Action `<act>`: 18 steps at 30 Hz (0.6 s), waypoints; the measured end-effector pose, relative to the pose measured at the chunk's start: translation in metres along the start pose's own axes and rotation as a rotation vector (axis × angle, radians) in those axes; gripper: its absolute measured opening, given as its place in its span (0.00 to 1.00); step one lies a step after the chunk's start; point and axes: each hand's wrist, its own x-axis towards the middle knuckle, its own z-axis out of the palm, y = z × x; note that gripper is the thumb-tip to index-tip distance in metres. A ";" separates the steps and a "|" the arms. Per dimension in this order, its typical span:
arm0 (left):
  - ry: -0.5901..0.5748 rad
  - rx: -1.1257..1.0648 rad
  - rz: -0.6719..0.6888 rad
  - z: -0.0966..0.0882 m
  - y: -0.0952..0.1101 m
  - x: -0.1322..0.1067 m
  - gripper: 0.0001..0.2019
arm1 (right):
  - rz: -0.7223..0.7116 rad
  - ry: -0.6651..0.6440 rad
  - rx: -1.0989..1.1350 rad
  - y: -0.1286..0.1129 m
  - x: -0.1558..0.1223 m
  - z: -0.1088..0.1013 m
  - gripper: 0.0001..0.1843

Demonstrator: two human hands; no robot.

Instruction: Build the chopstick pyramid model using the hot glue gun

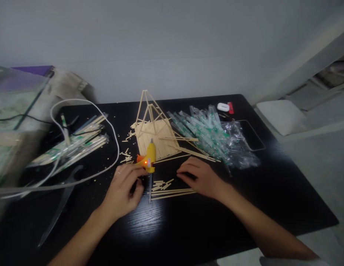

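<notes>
My left hand (123, 190) has its fingers curled at the handle of a yellow glue gun (151, 153) with an orange trigger and a lit red light. The gun's nozzle points away from me, and a glue stick (150, 190) sticks out of its back. My right hand (201, 177) hovers to the right of the gun, thumb and fingers pinched; what they hold, if anything, is too small to see. Between my hands lie short cut sticks (161, 183) and several long sticks (172, 194). Behind the gun, a pyramid-like stick frame (150, 107) stands on a stick panel (161, 142).
Clear and green wrappers (208, 133) lie at right with a dark phone (251, 135) and a white case (223, 107). A white cable (116, 136) loops at left over packaged sticks (77, 146). Stick scraps (127, 157) are scattered beside the panel on the black table (202, 229).
</notes>
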 end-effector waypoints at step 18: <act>-0.077 0.262 -0.183 0.018 -0.016 -0.003 0.27 | 0.055 -0.424 -0.121 -0.024 -0.003 0.004 0.05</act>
